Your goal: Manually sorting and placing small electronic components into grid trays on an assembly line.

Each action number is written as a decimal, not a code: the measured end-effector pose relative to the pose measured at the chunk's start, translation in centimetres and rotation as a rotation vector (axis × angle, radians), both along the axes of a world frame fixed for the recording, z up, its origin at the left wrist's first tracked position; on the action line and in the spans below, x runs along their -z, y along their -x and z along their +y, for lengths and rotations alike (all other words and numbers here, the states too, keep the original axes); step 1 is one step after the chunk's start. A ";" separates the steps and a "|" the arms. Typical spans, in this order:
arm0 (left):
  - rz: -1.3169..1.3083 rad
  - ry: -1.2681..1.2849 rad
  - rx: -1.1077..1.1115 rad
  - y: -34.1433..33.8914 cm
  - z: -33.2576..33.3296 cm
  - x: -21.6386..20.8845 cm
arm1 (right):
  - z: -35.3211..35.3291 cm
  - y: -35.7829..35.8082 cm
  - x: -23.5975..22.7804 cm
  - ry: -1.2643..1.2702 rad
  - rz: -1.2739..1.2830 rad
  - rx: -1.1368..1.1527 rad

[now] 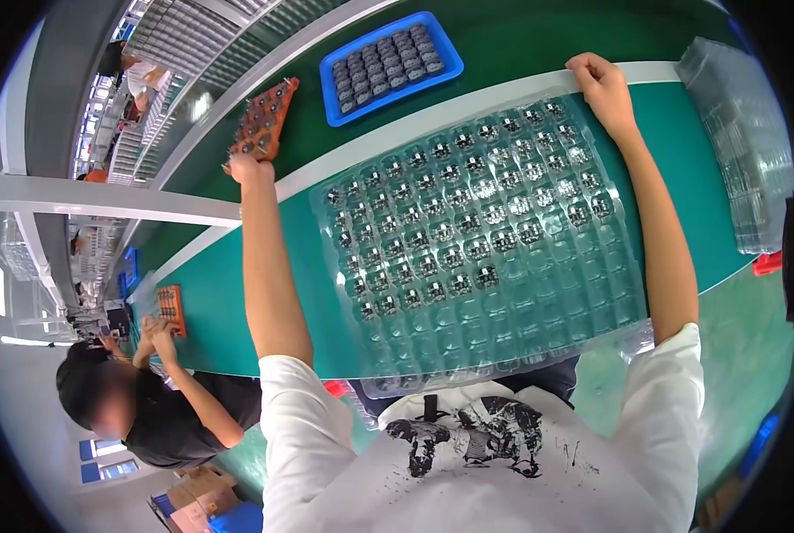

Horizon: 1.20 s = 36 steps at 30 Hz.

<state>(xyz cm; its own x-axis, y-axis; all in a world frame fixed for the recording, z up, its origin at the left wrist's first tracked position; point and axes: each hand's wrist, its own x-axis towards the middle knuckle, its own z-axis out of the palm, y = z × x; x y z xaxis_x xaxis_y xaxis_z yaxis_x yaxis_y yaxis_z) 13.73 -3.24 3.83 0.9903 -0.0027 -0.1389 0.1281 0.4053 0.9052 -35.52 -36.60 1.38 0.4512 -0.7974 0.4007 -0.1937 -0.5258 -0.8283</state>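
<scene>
My left hand (250, 169) is closed on the near end of an orange fixture plate (267, 115), which it holds tilted over the dark green strip beyond the white rail. Small parts are set in the plate's rows. My right hand (603, 87) rests on the white rail at the far right, its fingers curled, with nothing visible in them. Between my forearms lies a large clear blister tray (583, 306). Small silver and black components (444, 233) fill its far and left pockets, while its near right pockets hold none.
Beyond the rail sits a blue tray (458, 64) with rows of dark grey parts. Stacked clear trays (726, 142) stand at the right end of the green table (304, 293). A white bar (104, 194) crosses at left. Farther left, a co-worker (179, 400) handles another orange plate (171, 309).
</scene>
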 end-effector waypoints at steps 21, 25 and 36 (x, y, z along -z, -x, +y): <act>-0.041 -0.787 0.697 10.0 -6.6 -0.5 | -0.2 0.4 0.1 -0.049 -0.045 -0.040; 0.039 -0.305 0.842 13.4 -7.2 -2.1 | -0.7 1.1 0.9 -0.029 -0.048 -0.030; -0.137 -0.306 0.880 18.4 -6.8 -5.5 | -0.8 1.3 0.6 -0.102 -0.017 -0.048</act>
